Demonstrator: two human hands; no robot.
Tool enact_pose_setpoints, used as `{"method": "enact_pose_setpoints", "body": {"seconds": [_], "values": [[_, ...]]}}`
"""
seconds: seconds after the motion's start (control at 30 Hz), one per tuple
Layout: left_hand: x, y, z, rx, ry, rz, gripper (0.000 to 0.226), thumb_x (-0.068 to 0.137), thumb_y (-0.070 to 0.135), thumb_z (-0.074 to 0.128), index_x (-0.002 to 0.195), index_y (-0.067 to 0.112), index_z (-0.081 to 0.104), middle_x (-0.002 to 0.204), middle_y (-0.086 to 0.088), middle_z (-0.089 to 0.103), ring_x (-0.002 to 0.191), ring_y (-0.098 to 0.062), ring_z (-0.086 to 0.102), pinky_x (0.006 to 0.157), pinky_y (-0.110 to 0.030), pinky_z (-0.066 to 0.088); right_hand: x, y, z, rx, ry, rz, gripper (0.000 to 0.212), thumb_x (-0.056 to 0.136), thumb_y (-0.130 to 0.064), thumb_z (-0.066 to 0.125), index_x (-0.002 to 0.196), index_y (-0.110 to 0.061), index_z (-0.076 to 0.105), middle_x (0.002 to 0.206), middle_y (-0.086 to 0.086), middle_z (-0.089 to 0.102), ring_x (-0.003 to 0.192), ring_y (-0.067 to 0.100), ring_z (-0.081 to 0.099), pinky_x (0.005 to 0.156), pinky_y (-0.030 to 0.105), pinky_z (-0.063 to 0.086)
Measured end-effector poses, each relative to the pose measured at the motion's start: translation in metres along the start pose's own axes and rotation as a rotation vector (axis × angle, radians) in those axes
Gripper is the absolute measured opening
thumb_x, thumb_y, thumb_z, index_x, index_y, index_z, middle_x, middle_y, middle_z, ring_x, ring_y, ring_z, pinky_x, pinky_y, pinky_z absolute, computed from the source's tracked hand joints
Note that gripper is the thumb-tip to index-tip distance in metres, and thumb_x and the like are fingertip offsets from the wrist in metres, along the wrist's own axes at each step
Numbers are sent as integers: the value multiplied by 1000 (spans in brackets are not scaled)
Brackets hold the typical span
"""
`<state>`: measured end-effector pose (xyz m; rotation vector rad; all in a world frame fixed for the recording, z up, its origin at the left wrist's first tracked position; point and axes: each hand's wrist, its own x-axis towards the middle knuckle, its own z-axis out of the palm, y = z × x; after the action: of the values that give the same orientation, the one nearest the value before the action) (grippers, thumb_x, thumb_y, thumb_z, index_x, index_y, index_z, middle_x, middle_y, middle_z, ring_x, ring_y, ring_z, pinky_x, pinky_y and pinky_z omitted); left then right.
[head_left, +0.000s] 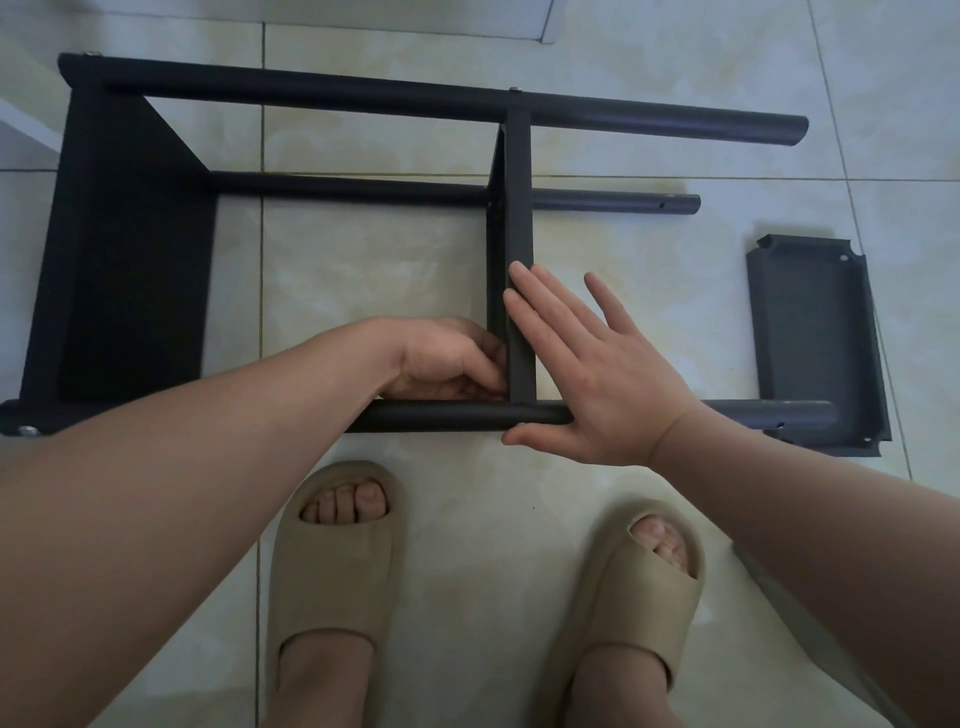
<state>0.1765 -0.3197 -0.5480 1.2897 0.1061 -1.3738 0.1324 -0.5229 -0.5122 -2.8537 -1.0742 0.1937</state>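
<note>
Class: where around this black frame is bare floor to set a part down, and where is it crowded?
Bare tile lies inside the frame, between the end shelf and the middle shelf; also right of the middle shelf, up to the loose tray. Crowded: where the left hand and right hand meet at the near tube.

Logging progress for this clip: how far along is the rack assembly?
Done: end shelf is mounted at the left. In hand: middle shelf, right hand pressing flat against it while left hand curls at its joint with the near pole. Left: the loose shelf lying at right, that pole's end there bare.
</note>
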Motion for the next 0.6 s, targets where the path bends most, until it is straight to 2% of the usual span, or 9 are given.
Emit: {"method": "enact_pose_setpoints", "body": {"seconds": [0.13,0.23,0.37,0.4,0.5,0.6], "values": [[2,-2,0,-46,-33,34,23,91,-15,50,107,-3,62,82,-13,71,74,-21,72,67,-28,58,0,0,0,1,7,-2,108,87,-80,39,159,-1,21,169,14,10,157,28,10,123,58,14],[2,-3,-2,-56,-53,32,22,92,-13,49,103,-1,63,82,-13,71,75,-22,71,69,-28,58,0,0,1,-2,10,-3,108,88,-80,39,159,-1,21,169,15,10,157,29,10,123,59,15],[0,-4,-3,-64,-95,3,35,92,-9,48,81,9,75,82,-11,71,75,-20,71,69,-27,58,0,1,1,-3,10,-4,108,88,-80,40,159,-1,20,169,15,10,157,29,10,123,59,15],[0,-4,-4,-58,-97,-7,34,92,-9,49,82,9,77,85,-12,72,77,-20,71,70,-27,58,0,1,1,-3,10,-3,108,88,-80,40,159,-1,21,169,15,10,157,29,10,123,59,14],[0,-2,-5,-29,-77,-42,26,91,-9,50,113,-5,64,102,-21,66,84,-23,71,77,-29,59,0,1,1,-1,7,0,108,87,-80,40,159,-1,21,169,14,10,157,28,10,124,58,14],[1,0,-4,-31,-89,-56,24,92,-9,50,112,-3,62,100,-20,69,84,-23,72,77,-29,59,0,1,1,6,7,-1,108,87,-80,40,159,-1,21,169,15,10,157,28,10,124,58,14]]}}
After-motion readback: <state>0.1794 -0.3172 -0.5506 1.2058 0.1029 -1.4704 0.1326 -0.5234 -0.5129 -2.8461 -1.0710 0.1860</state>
